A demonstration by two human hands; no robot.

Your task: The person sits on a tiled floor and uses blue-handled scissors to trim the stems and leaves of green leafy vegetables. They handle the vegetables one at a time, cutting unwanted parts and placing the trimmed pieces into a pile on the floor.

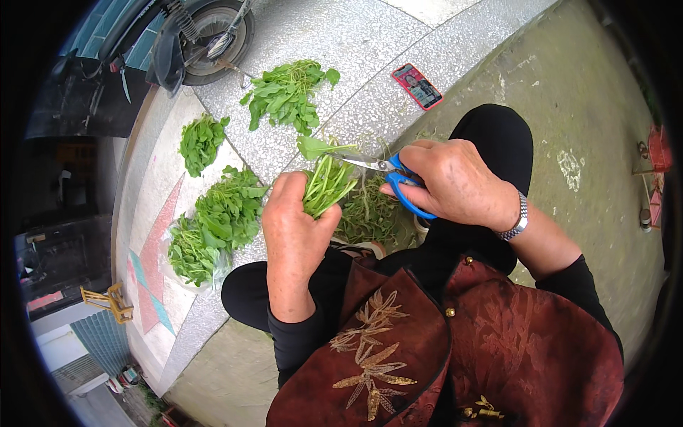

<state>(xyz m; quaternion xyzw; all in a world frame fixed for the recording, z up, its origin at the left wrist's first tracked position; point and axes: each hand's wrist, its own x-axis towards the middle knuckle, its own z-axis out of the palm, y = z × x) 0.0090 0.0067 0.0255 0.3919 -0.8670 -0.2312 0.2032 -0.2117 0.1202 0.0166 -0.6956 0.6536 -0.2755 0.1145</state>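
Observation:
My left hand (300, 224) grips a bunch of leafy green stems (326, 187), with the cut or root ends turned up toward the thumb side. In my right hand (453, 179) is a pair of scissors (404, 187) with blue handles. The blades point left and reach the top of the bunch, by a single leaf with a pale stem (317, 148). Whether the blades are touching that stem I cannot tell. Below the hands, between my feet, a heap of darker green trimmings (368, 216) lies on the ground.
Piles of leafy greens lie on the speckled terrazzo step: one near the motorbike wheel (288, 96), a small one (203, 143), and a large one (227, 208) beside a plastic bag of greens (192, 256). A red-cased phone (418, 86) rests at the step's edge. A wooden stool (109, 303) stands far left.

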